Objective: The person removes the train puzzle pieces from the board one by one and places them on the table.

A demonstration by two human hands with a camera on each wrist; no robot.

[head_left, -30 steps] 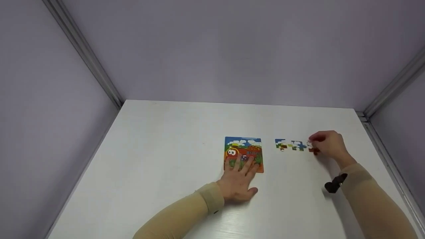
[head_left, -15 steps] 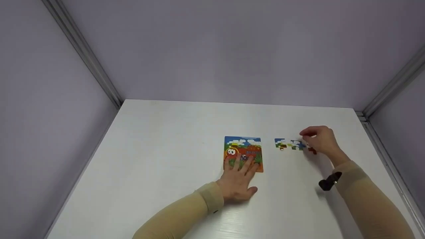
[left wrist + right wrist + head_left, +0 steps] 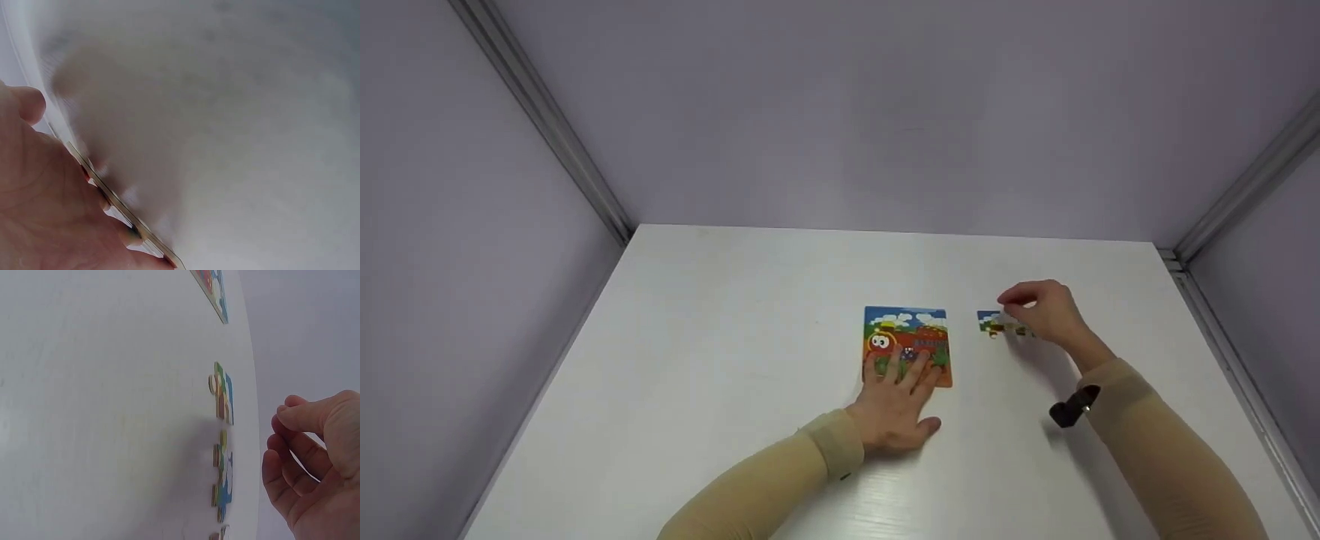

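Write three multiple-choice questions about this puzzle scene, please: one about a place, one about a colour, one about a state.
1. Where do the loose puzzle pieces lie, seen from the head camera?
A. right of the puzzle board
B. left of the puzzle board
C. on top of the puzzle board

2. What colour is the table?
A. black
B. white
C. red

3. What is the left hand doing?
A. hanging in the air
B. gripping a loose piece
C. resting flat on the puzzle board

Answers:
1 A: the pieces sit right of the board, under the right hand.
2 B: the bare tabletop is white.
3 C: its straight fingers lie on the board's lower part.
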